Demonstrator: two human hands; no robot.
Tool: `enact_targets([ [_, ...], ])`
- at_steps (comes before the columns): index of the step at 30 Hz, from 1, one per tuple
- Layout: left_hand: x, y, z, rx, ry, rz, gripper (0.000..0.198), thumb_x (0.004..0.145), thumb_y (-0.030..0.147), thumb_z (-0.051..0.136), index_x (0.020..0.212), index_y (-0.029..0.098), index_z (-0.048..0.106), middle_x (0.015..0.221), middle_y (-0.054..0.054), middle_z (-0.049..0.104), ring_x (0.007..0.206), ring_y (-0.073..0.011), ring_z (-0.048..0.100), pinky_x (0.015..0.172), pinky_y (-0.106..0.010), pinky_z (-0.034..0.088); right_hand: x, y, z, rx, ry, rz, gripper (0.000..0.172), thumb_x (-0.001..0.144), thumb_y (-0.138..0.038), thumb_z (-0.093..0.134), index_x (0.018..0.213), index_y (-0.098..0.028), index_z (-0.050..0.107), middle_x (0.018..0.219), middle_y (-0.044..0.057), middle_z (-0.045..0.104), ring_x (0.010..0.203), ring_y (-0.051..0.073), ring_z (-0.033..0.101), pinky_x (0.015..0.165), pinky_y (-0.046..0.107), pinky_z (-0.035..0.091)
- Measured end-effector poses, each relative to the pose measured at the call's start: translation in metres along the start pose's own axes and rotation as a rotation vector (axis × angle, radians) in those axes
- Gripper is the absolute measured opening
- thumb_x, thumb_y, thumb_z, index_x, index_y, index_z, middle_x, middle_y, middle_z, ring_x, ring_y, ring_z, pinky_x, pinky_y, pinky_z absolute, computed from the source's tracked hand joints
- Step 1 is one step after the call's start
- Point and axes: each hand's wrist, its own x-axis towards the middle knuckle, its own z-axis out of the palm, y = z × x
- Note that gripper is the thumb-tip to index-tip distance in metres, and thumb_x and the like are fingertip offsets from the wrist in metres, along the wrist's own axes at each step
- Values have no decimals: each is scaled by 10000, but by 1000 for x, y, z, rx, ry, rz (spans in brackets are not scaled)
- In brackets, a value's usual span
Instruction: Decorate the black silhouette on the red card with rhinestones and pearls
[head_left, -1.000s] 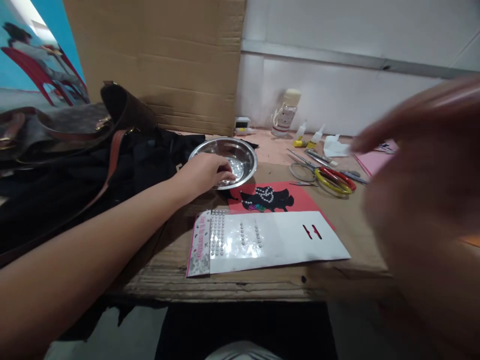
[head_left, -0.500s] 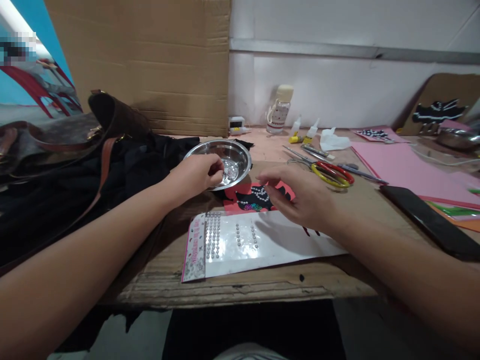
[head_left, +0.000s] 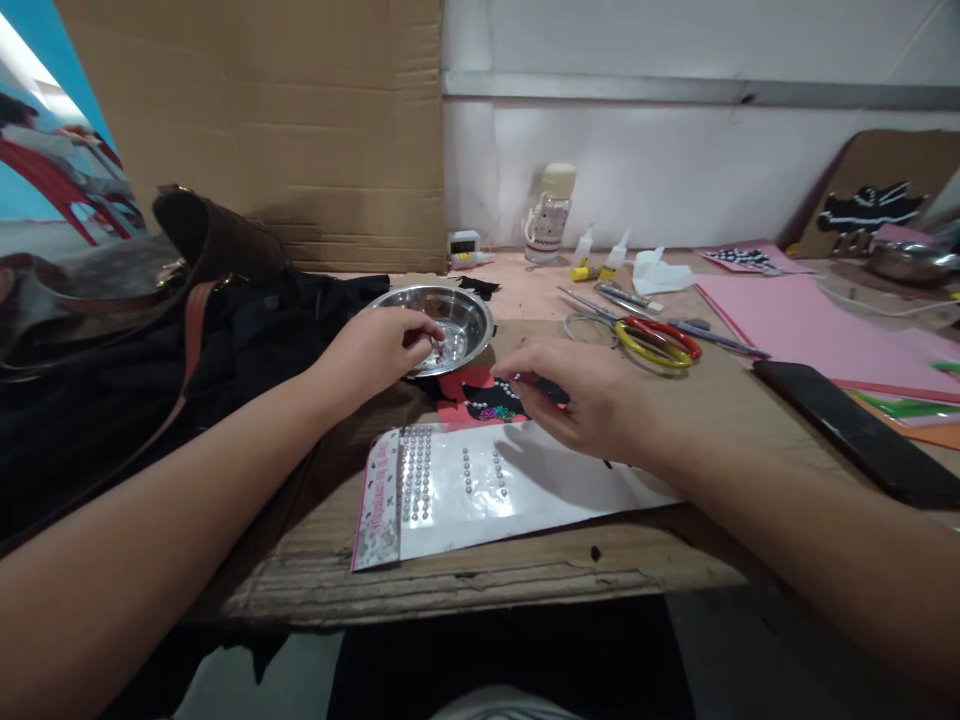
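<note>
My left hand [head_left: 379, 347] reaches into a steel bowl [head_left: 472, 310] holding small clear beads, its fingers pinched together over them. My right hand [head_left: 589, 398] rests on a red card [head_left: 454, 395] bearing a black bead-decorated cutout [head_left: 487, 400], fingers spread and slightly curled, fingertips touching the cutout. In front of both lies a white sheet of stick-on pearl rows [head_left: 450, 480] with a pink edge.
A dark bag with brown strap [head_left: 150, 330] fills the left. Scissors with red and yellow handles [head_left: 652, 340], glue bottles [head_left: 596, 258], a small jar [head_left: 549, 213], pink paper [head_left: 795, 320] and a black phone [head_left: 855, 430] lie to the right. Cardboard [head_left: 262, 120] stands behind.
My right hand came down from close before the camera onto the red card. My left hand stayed at the bowl, closing its fingers into a pinch.
</note>
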Motion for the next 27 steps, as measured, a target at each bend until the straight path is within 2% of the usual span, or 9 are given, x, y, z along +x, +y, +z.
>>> enact_targets([
  [4,0,-1,0,-54,6,-10,241,875,278,625,1018,217,809,961,-47,820,821,-216,726,810,-338,559,0,1,0,-2,-8,7,183,955,-123,534,1062,-183,670,990,58,783,848,164,714,734,276,535],
  [7,-1,-3,-1,-93,11,-16,239,903,311,639,1040,205,805,1014,-64,820,902,-239,741,887,-374,566,0,2,1,-1,-17,1,181,944,-112,553,1064,-168,677,989,61,782,850,163,714,734,268,532],
  [12,-3,-2,-1,-197,18,-29,339,949,302,600,1229,195,757,1213,-89,786,1130,-268,716,1055,-429,526,0,1,0,0,-21,10,179,932,-87,563,1047,-154,683,971,60,785,837,157,714,725,259,527],
  [16,-2,0,1,-379,-11,-61,388,939,231,582,1289,128,716,1174,-105,797,1073,-248,741,1034,-423,558,0,0,0,5,-28,6,186,940,-89,556,1053,-169,679,997,55,788,851,155,716,724,258,528],
  [21,-3,3,-1,-498,14,-73,344,909,241,630,1218,146,749,1148,-95,802,1034,-250,752,1013,-438,578,-1,1,1,0,-19,21,169,948,-109,566,1054,-157,689,998,67,792,851,162,724,733,266,539],
  [25,-12,18,-1,-622,99,-16,341,909,310,664,1192,146,762,1114,-101,802,1012,-261,751,993,-445,586,-1,3,2,-9,34,61,158,959,-140,599,1080,-161,698,1016,64,796,892,169,738,784,275,555],
  [27,-18,30,0,-725,79,17,379,916,293,657,1251,130,728,1086,-104,800,983,-249,754,949,-418,602,0,5,2,-4,68,78,165,960,-159,620,1104,-175,700,1020,50,797,893,168,738,796,277,557],
])
